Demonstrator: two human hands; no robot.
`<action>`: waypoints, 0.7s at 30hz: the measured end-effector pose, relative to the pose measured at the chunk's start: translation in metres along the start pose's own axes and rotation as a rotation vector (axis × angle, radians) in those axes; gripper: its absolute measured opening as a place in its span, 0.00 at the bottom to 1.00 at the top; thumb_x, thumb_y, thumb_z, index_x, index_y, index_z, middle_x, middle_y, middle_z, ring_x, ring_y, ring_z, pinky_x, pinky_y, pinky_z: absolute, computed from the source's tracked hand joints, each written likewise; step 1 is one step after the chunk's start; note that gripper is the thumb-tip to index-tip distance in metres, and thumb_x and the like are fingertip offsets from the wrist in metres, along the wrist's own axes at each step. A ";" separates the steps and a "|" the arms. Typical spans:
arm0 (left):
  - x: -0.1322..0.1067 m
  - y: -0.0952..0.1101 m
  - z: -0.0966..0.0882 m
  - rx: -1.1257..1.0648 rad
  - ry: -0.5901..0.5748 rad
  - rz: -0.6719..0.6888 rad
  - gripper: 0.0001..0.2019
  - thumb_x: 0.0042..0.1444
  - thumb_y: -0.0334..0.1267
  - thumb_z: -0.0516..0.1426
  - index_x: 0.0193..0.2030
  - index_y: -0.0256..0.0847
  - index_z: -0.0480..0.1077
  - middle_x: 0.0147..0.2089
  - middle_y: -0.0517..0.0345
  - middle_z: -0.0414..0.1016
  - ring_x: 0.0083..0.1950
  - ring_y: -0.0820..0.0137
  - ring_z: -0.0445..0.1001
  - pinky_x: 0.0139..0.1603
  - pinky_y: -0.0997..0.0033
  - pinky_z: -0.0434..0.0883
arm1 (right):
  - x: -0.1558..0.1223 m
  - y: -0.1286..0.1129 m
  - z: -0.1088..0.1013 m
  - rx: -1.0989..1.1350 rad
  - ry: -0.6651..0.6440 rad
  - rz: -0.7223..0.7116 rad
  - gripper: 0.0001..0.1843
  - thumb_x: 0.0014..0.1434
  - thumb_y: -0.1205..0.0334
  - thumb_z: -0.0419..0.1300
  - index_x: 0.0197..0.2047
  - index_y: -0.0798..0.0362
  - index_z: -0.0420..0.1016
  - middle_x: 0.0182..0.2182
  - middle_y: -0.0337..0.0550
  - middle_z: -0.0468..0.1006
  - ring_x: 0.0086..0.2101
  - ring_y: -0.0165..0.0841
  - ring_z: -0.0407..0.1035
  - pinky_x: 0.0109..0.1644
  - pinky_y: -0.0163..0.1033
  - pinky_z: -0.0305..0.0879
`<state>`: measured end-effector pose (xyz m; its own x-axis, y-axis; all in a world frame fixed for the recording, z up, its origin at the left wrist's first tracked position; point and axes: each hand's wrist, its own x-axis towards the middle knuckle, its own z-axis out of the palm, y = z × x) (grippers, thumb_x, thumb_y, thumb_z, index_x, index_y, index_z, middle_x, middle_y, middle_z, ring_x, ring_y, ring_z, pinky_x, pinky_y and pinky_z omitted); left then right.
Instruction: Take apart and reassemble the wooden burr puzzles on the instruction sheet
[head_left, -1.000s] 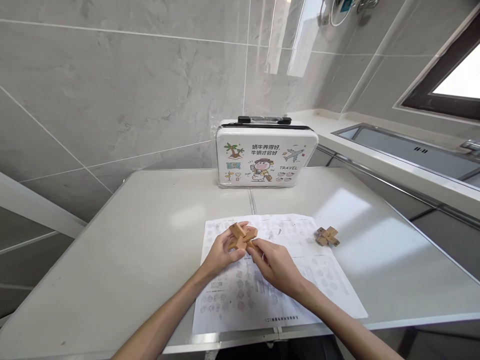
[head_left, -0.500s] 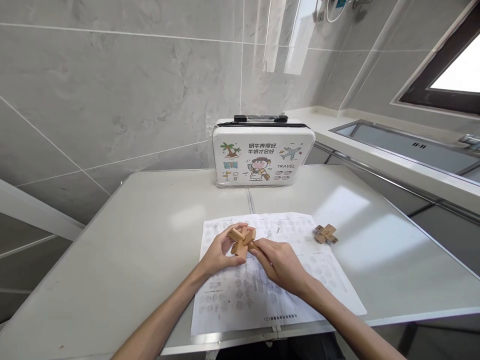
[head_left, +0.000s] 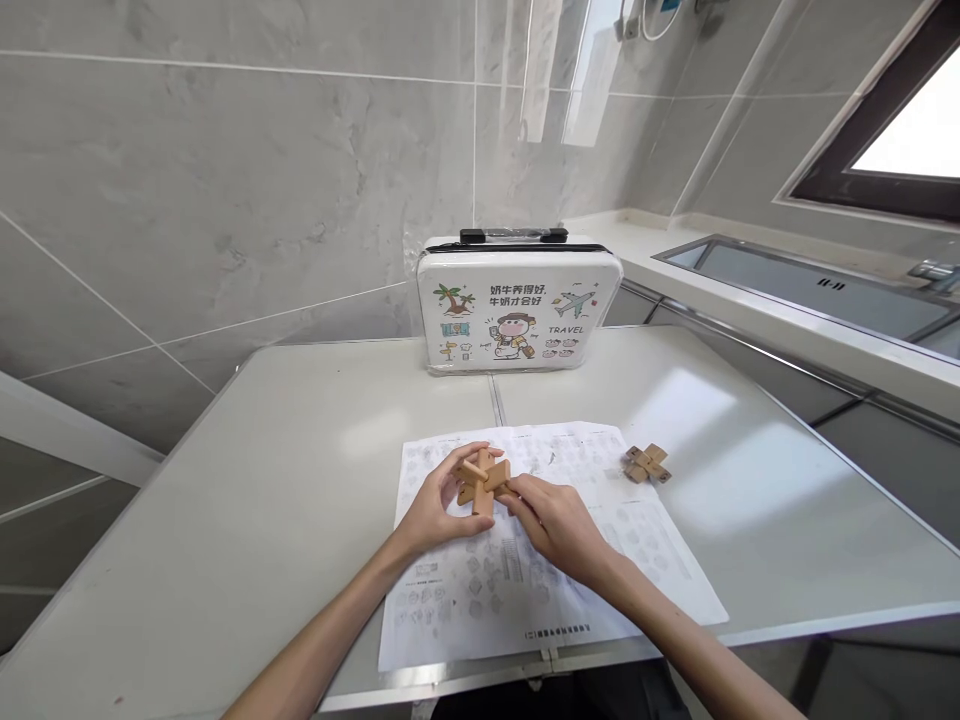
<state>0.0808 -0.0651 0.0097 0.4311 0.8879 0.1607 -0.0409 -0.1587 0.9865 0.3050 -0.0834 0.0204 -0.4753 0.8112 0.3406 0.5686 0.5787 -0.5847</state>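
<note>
Above the printed paper sheet (head_left: 517, 630), both hands hold one wooden interlocking puzzle (head_left: 484, 485) made of crossed light-brown bars. My left hand (head_left: 435, 507) wraps it from the left, with fingers behind and the thumb at its lower end. From the right, my right hand (head_left: 556, 518) pinches a bar that sticks out; the fingertips partly cover that bar. A second wooden puzzle (head_left: 646, 463), a cross of short bars with dark marks on some ends, lies at the sheet's right edge, apart from both hands.
A white cartoon-printed case (head_left: 517, 320) with a black handle stands at the back of the pale folding table (head_left: 300, 480), against the grey tiled wall (head_left: 225, 180). On the right runs a counter with a sink (head_left: 810, 285). The table's front edge is close to my body.
The puzzle in my hands has turned slightly, so its near bar stands more upright in view. Both hands keep their grip. The whole view has shifted a little.
</note>
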 end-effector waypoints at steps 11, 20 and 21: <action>0.002 -0.002 0.008 0.490 0.001 0.005 0.43 0.42 0.43 0.74 0.66 0.47 0.66 0.64 0.48 0.73 0.63 0.51 0.73 0.66 0.51 0.71 | -0.013 0.033 -0.009 -0.273 -0.111 -0.094 0.18 0.80 0.57 0.44 0.49 0.50 0.75 0.33 0.42 0.79 0.29 0.33 0.72 0.29 0.36 0.51; 0.003 0.006 -0.003 0.598 -0.081 -0.046 0.41 0.44 0.48 0.74 0.64 0.47 0.66 0.63 0.49 0.72 0.62 0.52 0.73 0.64 0.52 0.71 | -0.009 0.027 -0.007 -0.354 -0.148 -0.130 0.17 0.80 0.60 0.45 0.47 0.52 0.74 0.31 0.41 0.77 0.28 0.33 0.70 0.29 0.38 0.46; 0.004 0.008 -0.004 0.603 -0.091 -0.051 0.40 0.44 0.48 0.73 0.64 0.47 0.66 0.62 0.49 0.72 0.61 0.52 0.73 0.63 0.52 0.72 | -0.008 0.026 -0.007 -0.359 -0.154 -0.130 0.17 0.80 0.60 0.45 0.46 0.53 0.74 0.31 0.41 0.77 0.28 0.32 0.70 0.29 0.38 0.45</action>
<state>0.0779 -0.0613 0.0184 0.4955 0.8645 0.0841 0.4877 -0.3570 0.7967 0.3282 -0.0744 0.0075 -0.6381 0.7230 0.2647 0.6821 0.6903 -0.2411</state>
